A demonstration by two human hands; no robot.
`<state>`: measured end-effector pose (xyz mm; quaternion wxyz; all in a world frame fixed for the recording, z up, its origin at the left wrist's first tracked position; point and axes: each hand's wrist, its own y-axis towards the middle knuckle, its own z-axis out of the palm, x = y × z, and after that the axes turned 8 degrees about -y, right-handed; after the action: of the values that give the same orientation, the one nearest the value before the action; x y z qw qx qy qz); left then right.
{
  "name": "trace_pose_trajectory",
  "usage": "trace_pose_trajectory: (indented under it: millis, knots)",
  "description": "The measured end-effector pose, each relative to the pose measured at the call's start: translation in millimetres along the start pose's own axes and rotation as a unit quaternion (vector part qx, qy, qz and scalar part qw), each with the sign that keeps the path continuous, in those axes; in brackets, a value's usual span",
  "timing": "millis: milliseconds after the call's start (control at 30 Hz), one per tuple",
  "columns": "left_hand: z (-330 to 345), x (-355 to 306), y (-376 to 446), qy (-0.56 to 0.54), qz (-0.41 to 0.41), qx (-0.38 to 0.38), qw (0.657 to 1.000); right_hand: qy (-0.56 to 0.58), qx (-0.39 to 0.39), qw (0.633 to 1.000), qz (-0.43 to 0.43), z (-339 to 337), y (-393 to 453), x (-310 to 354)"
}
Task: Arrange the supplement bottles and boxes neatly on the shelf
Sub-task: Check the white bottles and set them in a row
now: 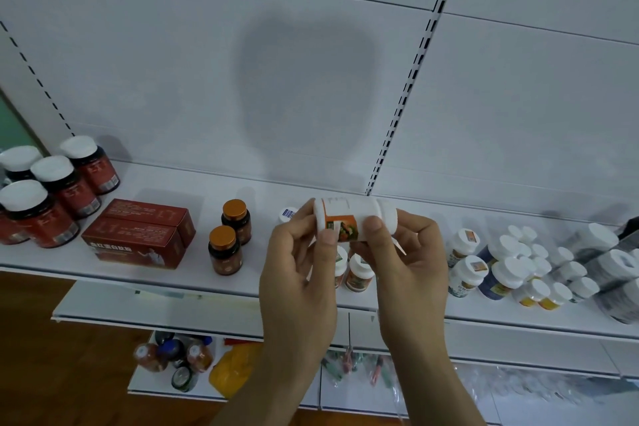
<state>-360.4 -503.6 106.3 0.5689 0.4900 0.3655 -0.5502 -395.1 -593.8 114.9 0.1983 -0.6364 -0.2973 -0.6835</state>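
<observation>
Holding one white bottle (352, 220) sideways above the shelf (207, 273), long axis running left-right, cap toward the right hand (408, 252). Left hand (297, 259) and right hand are both pinching it, thumb against fingers (328, 238). Matching orange-label bottles (358, 275) are standing directly below.

A white slotted back panel (311, 62) rises above brown wooden floor (52, 373).

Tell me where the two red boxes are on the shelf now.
In the head view the red boxes lie side by side on the shelf's left part, between the red-labelled white-capped bottles and two brown-capped bottles.
</observation>
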Motion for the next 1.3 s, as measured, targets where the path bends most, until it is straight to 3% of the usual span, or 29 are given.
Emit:
trace_pose_trajectory:
  millis: [367, 567, 833, 1033, 1200, 1300]
  knots:
    - [-7, 6, 10, 0.032, -0.045, -0.024, 0.998, 0.033, 0.048, 0.998, 0.0, 1, 2, -5]
    - [-2, 6, 4, -0.021, -0.048, -0.014, 0.999, 0.008, 0.041, 0.999, -0.015, 1, 1, -9]
    - [-3, 12, 11, 0.015, -0.078, -0.012, 0.997, -0.009, 0.031, 0.999, -0.023, -4, -2, -7]
    - [-1, 16, 10, 0.0, -0.135, 0.012, 0.991, 0.012, -0.011, 0.999, -0.044, -2, -1, -3]
    - [2, 14, 17, -0.077, -0.284, 0.029, 0.955, -0.011, -0.021, 0.996, -0.084, -3, -4, -6]
    - [3, 15, 20, -0.099, -0.314, 0.041, 0.943, -0.041, -0.014, 0.994, -0.098, -3, -8, -6]
